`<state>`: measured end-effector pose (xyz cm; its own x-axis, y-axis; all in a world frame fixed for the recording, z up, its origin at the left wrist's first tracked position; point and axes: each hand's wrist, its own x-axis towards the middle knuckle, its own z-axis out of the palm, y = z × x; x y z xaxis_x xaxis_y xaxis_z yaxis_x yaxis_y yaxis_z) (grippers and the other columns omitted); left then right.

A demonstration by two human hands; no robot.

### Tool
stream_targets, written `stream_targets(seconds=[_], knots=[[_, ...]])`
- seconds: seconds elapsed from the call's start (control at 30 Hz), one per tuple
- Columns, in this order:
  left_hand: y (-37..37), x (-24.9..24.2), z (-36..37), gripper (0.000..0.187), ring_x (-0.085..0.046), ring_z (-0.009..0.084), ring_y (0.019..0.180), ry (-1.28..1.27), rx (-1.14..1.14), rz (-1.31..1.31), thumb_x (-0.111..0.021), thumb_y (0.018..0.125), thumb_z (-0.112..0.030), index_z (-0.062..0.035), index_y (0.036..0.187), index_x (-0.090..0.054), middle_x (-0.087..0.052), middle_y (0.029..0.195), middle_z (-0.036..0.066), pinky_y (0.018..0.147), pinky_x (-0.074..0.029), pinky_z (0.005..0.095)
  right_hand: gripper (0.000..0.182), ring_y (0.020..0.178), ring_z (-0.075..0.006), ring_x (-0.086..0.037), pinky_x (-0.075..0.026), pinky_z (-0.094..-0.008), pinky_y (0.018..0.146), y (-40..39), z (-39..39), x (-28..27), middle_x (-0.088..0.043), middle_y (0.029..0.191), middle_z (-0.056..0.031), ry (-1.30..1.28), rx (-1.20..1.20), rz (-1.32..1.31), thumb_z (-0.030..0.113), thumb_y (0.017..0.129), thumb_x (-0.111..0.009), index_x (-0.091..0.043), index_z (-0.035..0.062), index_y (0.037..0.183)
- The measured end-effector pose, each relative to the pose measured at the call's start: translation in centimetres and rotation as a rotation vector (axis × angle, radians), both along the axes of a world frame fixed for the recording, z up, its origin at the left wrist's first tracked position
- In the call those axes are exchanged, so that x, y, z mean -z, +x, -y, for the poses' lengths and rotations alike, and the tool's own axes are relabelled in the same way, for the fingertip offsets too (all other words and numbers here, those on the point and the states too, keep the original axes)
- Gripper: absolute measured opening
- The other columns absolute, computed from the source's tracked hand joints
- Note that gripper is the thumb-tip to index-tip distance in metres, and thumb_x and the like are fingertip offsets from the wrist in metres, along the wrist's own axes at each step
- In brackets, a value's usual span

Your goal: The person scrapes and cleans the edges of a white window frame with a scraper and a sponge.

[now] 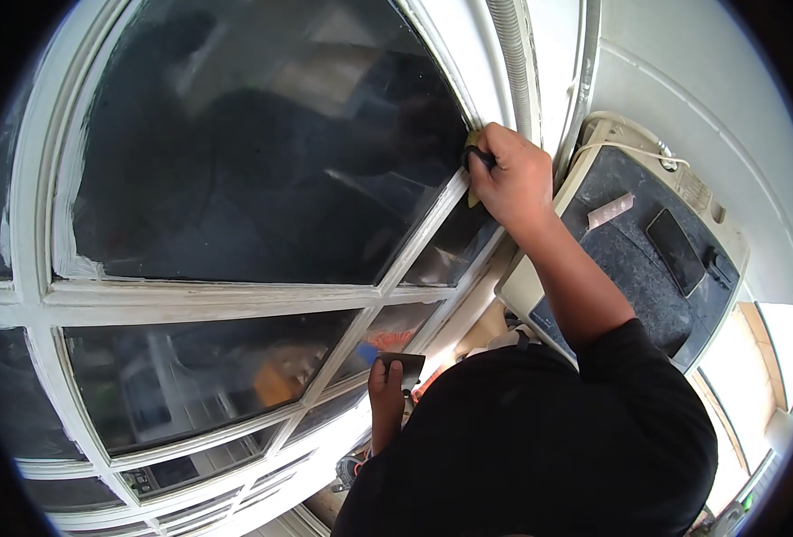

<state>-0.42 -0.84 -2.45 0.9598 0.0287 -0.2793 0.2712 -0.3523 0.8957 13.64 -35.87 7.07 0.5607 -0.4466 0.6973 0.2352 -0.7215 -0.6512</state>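
My right hand [515, 174] is closed around a small olive-yellow and black piece [473, 161]; its exact kind is mostly hidden by my fingers. It presses against the white window frame [208, 295], at the right edge of the large dark pane [262, 170]. Lower down, near my body, my left hand [385, 387] pinches a flat dark grey square [405, 369], which looks like a piece of sandpaper. That hand is in front of the smaller lower panes. White paint is smeared unevenly along the left edge of the large pane.
To my right stands a beige-rimmed unit with a dark dusty top [616, 242]. On it lie a phone [674, 251], a pinkish strip [610, 211] and a small black object [720, 267]. A grey corrugated hose [511, 54] runs down beside the window.
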Motion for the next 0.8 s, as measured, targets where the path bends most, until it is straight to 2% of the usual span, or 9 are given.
stream_targets(seconds=[0.03,0.2,0.27,0.4,0.47,0.53,0.8], knots=[[0.0,-0.1,0.0,0.014,-0.059,0.0128,0.075,-0.016,-0.002,0.001,-0.050,0.101,-0.015,-0.0031,0.104,-0.056,-0.062,0.091,0.005,0.066,-0.052,0.0295,0.021,0.065,-0.0305,-0.061,-0.048,-0.0400,0.057,-0.3,0.0,0.6,-0.058,0.071,-0.0092,0.016,-0.002,-0.049,0.007,0.074,-0.072,-0.052,0.0081,0.079],[-0.1,-0.5,0.4,0.014,-0.060,0.0130,0.075,-0.021,0.001,-0.009,-0.050,0.101,-0.016,-0.0033,0.104,-0.056,-0.062,0.091,0.005,0.066,-0.052,0.0293,0.021,0.062,-0.0299,-0.060,-0.047,-0.0386,0.054,-1.2,0.3,0.7,-0.057,0.069,-0.0095,0.084,-0.025,0.026,0.005,0.073,-0.072,-0.051,0.0079,0.076],[-0.2,-1.7,1.5,0.014,-0.052,0.0103,0.083,-0.039,-0.043,-0.057,-0.054,0.099,-0.016,-0.0022,0.098,-0.058,-0.060,0.090,0.002,0.077,-0.043,0.0272,0.021,0.061,-0.0295,-0.060,-0.047,-0.0381,0.054,-0.9,0.2,0.3,-0.057,0.068,-0.0091,0.083,-0.019,0.056,0.005,0.073,-0.072,-0.051,0.0078,0.076],[-0.1,-0.8,0.7,0.014,-0.052,0.0106,0.083,-0.044,-0.046,-0.094,-0.054,0.099,-0.015,-0.0020,0.098,-0.058,-0.060,0.090,0.002,0.077,-0.044,0.0274,0.022,0.060,-0.0292,-0.059,-0.046,-0.0364,0.054,0.5,0.6,-1.3,-0.056,0.067,-0.0093,0.013,-0.022,0.154,0.004,0.070,-0.074,-0.052,0.0069,0.075],[-0.1,-0.2,0.1,0.014,-0.060,0.0122,0.075,-0.005,0.024,-0.018,-0.050,0.101,-0.016,-0.0039,0.103,-0.057,-0.062,0.091,0.005,0.066,-0.051,0.0287,0.022,0.058,-0.0293,-0.058,-0.046,-0.0350,0.054,0.6,0.7,-1.3,-0.055,0.065,-0.0108,0.002,-0.018,0.162,0.003,0.069,-0.075,-0.053,0.0060,0.074],[-0.3,-0.2,0.0,0.014,-0.061,0.0128,0.075,0.036,0.039,-0.007,-0.050,0.101,-0.016,-0.0038,0.103,-0.057,-0.063,0.091,0.005,0.066,-0.052,0.0289,0.023,0.059,-0.0295,-0.059,-0.046,-0.0356,0.054,0.6,0.5,-0.6,-0.056,0.066,-0.0110,-0.023,-0.024,0.094,0.004,0.068,-0.075,-0.053,0.0060,0.074],[-0.2,-0.3,0.5,0.014,-0.061,0.0132,0.073,0.014,0.035,0.006,-0.050,0.101,-0.015,-0.0036,0.104,-0.057,-0.063,0.091,0.005,0.065,-0.051,0.0287,0.024,0.059,-0.0297,-0.058,-0.046,-0.0360,0.054,1.1,0.4,-1.3,-0.055,0.065,-0.0107,-0.030,-0.021,0.186,0.004,0.068,-0.075,-0.052,0.0063,0.072]])
